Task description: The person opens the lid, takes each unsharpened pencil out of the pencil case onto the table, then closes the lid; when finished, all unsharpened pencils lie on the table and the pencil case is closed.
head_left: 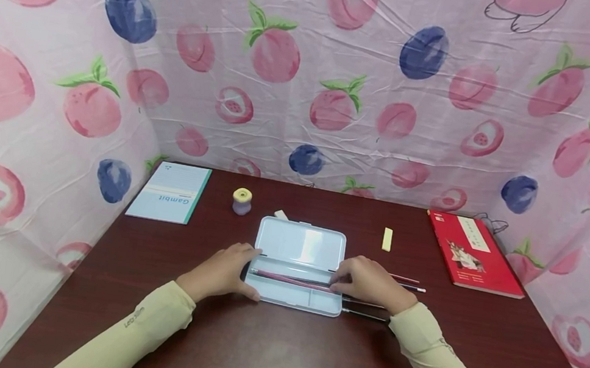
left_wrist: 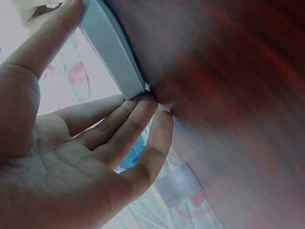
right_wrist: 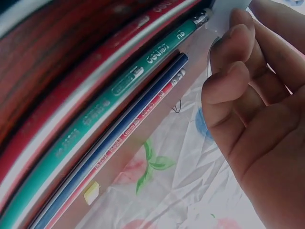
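A white plastic pencil case point(head_left: 301, 243) lies open on the dark table point(head_left: 274, 353), lid folded back. A red pencil point(head_left: 289, 279) lies lengthwise in its tray. My left hand point(head_left: 226, 271) rests at the case's left end; in the left wrist view its fingers point(left_wrist: 138, 119) are straight, tips against the case's corner point(left_wrist: 114, 62) and thumb along the edge. My right hand point(head_left: 366, 282) sits at the right end, fingers curled over the red pencil's end. The right wrist view shows the right hand's curled fingers point(right_wrist: 228, 62) beside a green pencil point(right_wrist: 119, 90) and a blue pencil point(right_wrist: 124, 129).
Loose pencils point(head_left: 407, 279) lie right of the case, partly under my right wrist. Behind the case stand a purple-and-yellow sharpener point(head_left: 242, 201), a white eraser point(head_left: 281, 214) and a yellow eraser point(head_left: 387, 239). A pale notebook point(head_left: 169, 192) lies back left, a red book point(head_left: 471, 252) back right. Fruit-print cloth walls surround the table.
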